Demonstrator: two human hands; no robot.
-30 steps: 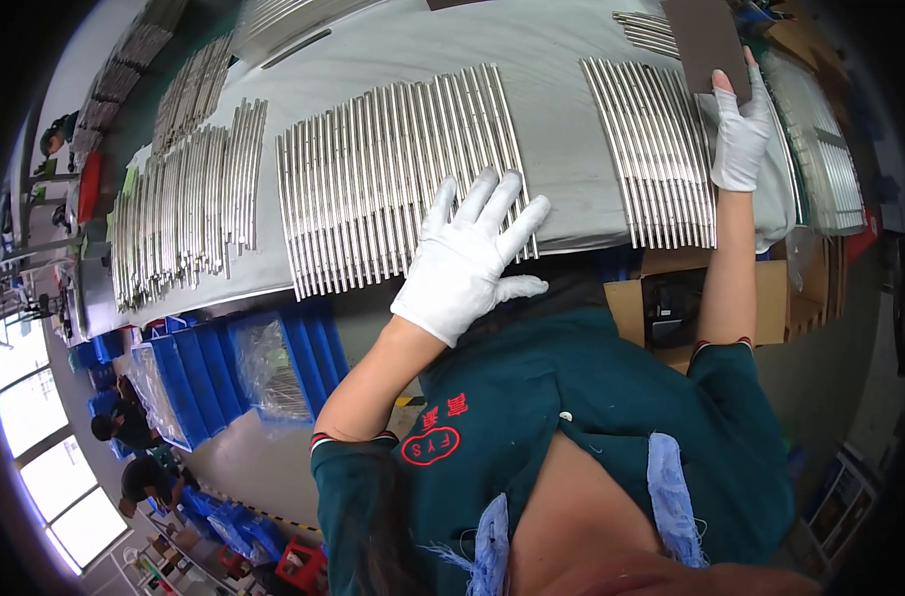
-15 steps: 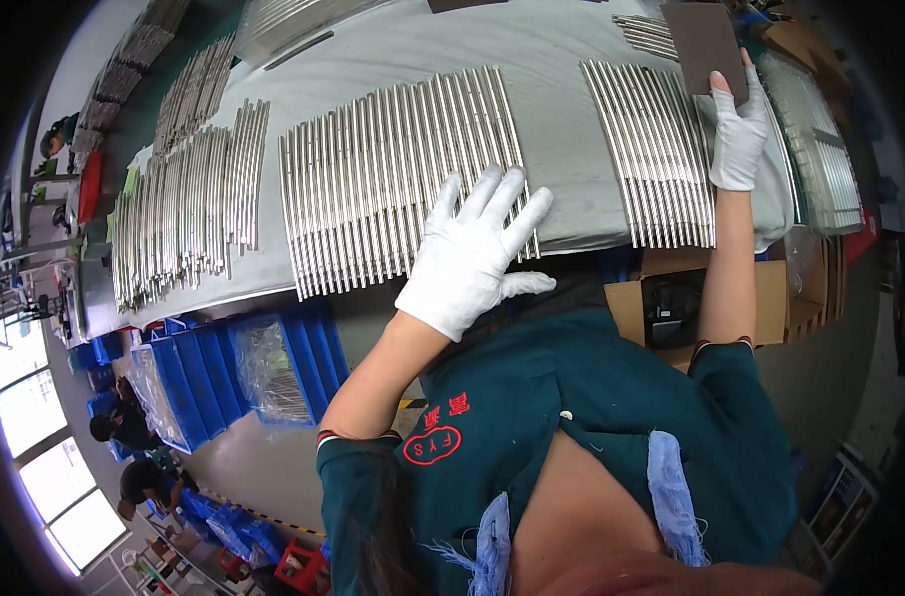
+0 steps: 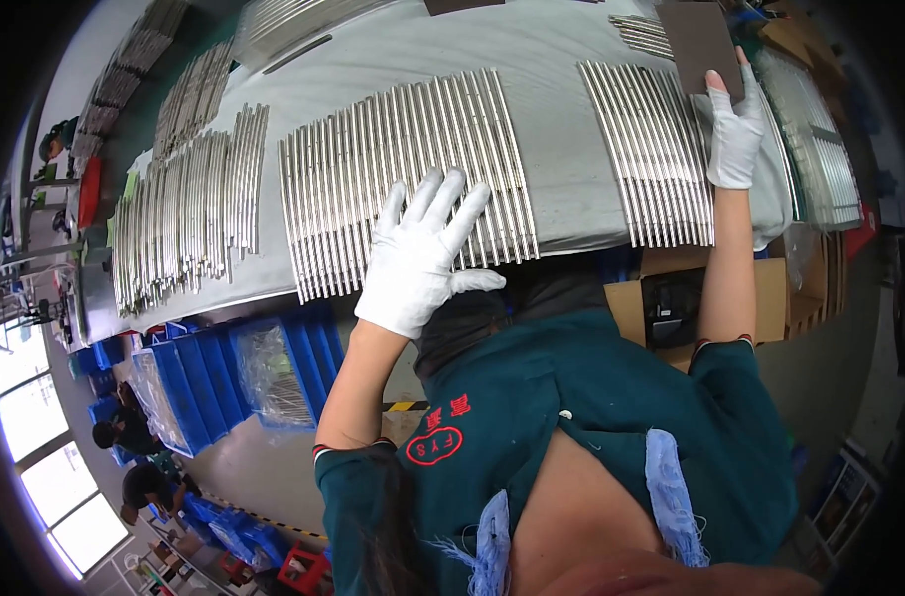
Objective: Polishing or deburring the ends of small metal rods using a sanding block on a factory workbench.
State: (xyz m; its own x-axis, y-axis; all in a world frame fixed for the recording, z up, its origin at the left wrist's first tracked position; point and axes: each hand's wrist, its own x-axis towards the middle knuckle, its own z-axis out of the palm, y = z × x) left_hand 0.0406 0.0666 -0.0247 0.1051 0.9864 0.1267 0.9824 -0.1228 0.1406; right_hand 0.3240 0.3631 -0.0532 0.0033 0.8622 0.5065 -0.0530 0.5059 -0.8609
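My left hand [image 3: 417, 260], in a white glove, lies with spread fingers over the near part of a wide row of thin silvery metal rods [image 3: 378, 139]. The rods lie side by side across the middle of the cloth-covered table [image 3: 561, 189]. At the right, my gloved right hand [image 3: 736, 147] grips the near edge of a flat, dark brown rectangular pad [image 3: 698, 45], thumb on top; bare fingertips show past the glove. Beneath and left of that hand is a second, narrower row of rods [image 3: 643, 139]. The pad partly covers a small group of rods [image 3: 639, 36] behind it.
More rods [image 3: 189, 214] lie unevenly at the table's left. Blue crates [image 3: 199, 387] with clear plastic stand below the near edge. A cardboard box [image 3: 626, 313] is under the right side, and a clear plastic-wrapped stack [image 3: 820, 149] stands far right. Two people [image 3: 135, 432] work in the distance.
My left hand has slid to the left along the middle row of rods, uncovering its right end. The right hand and the pad have barely moved.
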